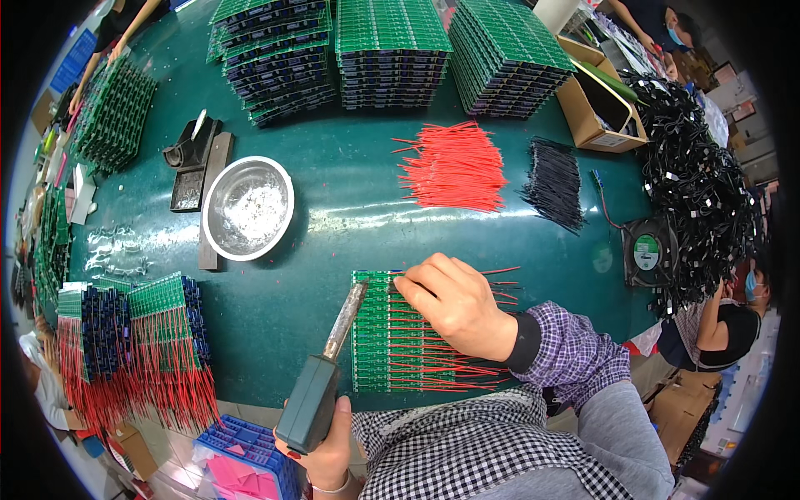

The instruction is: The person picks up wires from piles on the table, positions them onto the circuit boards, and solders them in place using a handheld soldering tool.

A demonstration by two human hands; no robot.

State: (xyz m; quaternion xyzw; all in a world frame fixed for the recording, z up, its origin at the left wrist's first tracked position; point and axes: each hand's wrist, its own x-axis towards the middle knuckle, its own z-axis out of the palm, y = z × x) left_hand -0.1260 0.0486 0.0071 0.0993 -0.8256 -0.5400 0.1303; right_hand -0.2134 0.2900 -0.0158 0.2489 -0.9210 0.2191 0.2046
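My left hand [332,450] is wrapped round the grey-green handle of a soldering iron [310,404]. Its metal shaft points up and away, with the tip at the upper left part of a green circuit board panel [371,354]. Over the top of that panel my right hand [457,307] is closed in a pinch near the tip. A thin red wire [500,270] runs out from behind this hand, and the fingers hide most of it. Below it, several red wires lie in rows across the panel, their ends pointing right.
A white-rimmed metal bowl [286,204] stands beside a soldering iron stand [190,158]. Farther back are red wires [454,171], black wires [552,179] and board stacks [393,42]. Wired boards [162,325] sit left; a fan [648,252] and black cables [696,183] right. Other people work around the table.
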